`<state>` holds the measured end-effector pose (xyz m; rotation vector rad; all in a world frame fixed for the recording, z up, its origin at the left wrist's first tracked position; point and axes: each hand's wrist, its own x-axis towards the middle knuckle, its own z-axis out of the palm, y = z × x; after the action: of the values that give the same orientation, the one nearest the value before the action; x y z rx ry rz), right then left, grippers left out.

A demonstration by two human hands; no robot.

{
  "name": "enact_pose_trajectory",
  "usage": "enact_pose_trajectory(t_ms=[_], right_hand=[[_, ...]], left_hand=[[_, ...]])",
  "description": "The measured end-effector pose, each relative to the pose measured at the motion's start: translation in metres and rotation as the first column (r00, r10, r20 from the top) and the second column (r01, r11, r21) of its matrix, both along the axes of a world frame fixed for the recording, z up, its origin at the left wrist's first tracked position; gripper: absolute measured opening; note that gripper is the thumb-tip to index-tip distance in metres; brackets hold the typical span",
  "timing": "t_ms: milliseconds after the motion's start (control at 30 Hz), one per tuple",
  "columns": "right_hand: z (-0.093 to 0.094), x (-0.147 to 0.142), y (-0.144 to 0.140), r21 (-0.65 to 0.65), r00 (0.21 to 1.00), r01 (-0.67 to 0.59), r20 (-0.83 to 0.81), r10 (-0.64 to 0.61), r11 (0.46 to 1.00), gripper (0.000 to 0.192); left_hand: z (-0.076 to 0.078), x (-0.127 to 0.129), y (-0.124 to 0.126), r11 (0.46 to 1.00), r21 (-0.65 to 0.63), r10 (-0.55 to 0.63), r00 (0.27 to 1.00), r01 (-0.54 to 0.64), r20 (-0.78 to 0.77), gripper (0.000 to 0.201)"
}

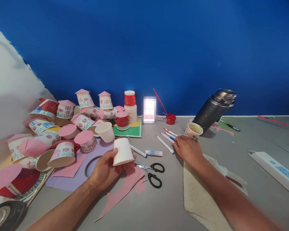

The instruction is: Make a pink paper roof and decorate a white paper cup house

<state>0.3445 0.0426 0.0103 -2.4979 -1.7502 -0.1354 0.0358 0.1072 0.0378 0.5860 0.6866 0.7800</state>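
My left hand is closed around a plain white paper cup, held upside down above the table. My right hand is at the marker pens, its fingers curled together on one pen's end; the fingertips are partly hidden. Another white marker lies beside these pens. Between my hands are a glue stick, a capped white marker and black-handled scissors. Pink paper scraps lie under and in front of the held cup.
Decorated paper cups with pink roofs pile up at left, near a stack of cups. A black flask and a patterned cup stand behind my right hand. A cloth lies beneath my right arm; a power strip is farther right.
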Motion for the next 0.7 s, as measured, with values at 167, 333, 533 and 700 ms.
enact_pose_trajectory(t_ms=[167,333,533,700], right_hand=[[-0.005,0.004,0.001,0.015,0.995,0.014,-0.097,-0.013,1.000,0.019],[0.018,-0.002,-0.009,0.112,0.961,0.022,-0.275,0.010,0.994,0.027],[0.061,-0.042,-0.019,0.393,0.332,0.175,-0.887,0.321,0.903,0.024],[0.062,-0.080,-0.013,0.361,-0.102,0.297,-0.909,0.405,0.884,0.020]], left_hand=[[-0.011,-0.005,0.003,0.994,0.046,-0.099,0.993,0.096,0.060,0.050],[-0.022,-0.007,0.004,0.986,0.019,-0.165,0.982,0.164,0.095,0.050],[-0.029,-0.008,0.006,0.980,0.025,-0.196,0.959,0.195,0.203,0.052],[-0.034,-0.008,0.003,0.973,0.022,-0.229,0.945,0.231,0.234,0.053]])
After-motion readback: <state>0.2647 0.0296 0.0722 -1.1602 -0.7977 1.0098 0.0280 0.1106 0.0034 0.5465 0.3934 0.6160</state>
